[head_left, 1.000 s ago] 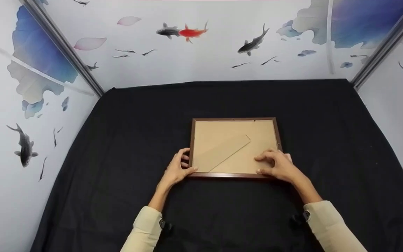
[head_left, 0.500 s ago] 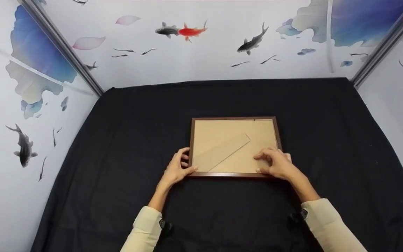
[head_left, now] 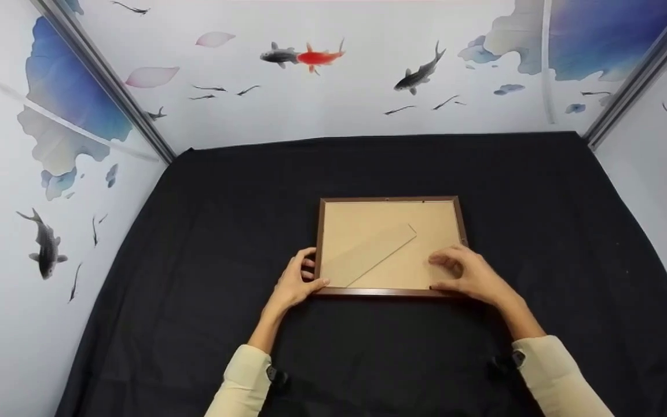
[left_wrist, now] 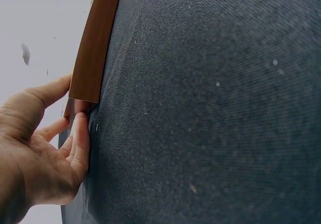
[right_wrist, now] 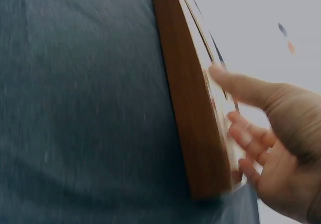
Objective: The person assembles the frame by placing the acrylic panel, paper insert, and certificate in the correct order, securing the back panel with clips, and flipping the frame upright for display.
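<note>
A brown picture frame (head_left: 391,292) lies face down on a black cloth, its tan backing board (head_left: 380,214) facing up. Cut diagonally on that board is a flat easel-style stand (head_left: 377,249). My left hand (head_left: 294,282) holds the near left corner, thumb on top and fingers against the left side; the left wrist view shows the hand (left_wrist: 45,148) at the frame's end (left_wrist: 90,58). Over the near right corner, my right hand (head_left: 469,275) has loosely bent fingers. In the blurred right wrist view, its thumb (right_wrist: 241,86) is by the frame's upper edge, fingers beside the corner.
Black cloth (head_left: 241,197) covers the table around the frame. White panels (head_left: 339,110) printed with fish and lotus leaves stand at the back and both sides, joined by metal posts (head_left: 107,75). A dark wrist device (head_left: 275,376) sits at the left cuff.
My right hand has shifted slightly right, and its outer fingers have come away from the frame's right side. My left hand keeps its hold, and the frame stays put.
</note>
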Demonstrator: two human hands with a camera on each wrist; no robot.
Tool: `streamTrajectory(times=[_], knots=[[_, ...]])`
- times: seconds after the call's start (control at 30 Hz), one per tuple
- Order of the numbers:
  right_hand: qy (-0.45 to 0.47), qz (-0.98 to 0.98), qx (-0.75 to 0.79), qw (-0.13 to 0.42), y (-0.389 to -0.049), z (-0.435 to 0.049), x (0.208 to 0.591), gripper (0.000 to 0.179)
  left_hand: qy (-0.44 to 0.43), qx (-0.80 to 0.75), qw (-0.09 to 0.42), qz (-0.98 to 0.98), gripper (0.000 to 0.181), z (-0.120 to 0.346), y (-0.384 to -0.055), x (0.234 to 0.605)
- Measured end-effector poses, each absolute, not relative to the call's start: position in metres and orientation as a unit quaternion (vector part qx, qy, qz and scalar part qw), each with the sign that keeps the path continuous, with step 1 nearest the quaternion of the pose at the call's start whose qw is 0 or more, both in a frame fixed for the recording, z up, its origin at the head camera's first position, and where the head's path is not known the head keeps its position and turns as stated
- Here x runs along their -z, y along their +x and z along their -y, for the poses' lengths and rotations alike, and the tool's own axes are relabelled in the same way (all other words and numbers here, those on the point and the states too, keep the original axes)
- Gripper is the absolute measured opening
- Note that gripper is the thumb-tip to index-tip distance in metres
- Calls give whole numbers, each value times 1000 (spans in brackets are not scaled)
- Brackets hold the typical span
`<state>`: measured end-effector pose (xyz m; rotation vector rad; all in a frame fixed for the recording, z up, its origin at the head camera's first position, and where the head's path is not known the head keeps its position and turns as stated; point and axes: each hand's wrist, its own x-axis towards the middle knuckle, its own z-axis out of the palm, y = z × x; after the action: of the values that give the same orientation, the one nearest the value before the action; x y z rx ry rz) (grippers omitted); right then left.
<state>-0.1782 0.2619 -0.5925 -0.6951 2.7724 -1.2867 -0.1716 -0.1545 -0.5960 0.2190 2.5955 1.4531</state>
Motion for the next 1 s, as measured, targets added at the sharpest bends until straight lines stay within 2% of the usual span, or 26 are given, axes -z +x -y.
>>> streamTrajectory(times=[0.17, 0.4, 0.63, 1.0], knots=[[-187, -862, 467, -53, -174, -291, 602, 54, 72, -489, 74, -866, 74, 153, -171, 596], [-151, -859, 489, -34, -162, -312, 609, 49, 72, -487, 73, -868, 74, 154, -171, 596], [-140, -858, 492, -45, -155, -313, 616, 41, 68, -481, 74, -871, 74, 154, -172, 598], [-150, -842, 514, -62, -151, -311, 623, 41, 79, -488, 64, -867, 73, 155, -170, 597]])
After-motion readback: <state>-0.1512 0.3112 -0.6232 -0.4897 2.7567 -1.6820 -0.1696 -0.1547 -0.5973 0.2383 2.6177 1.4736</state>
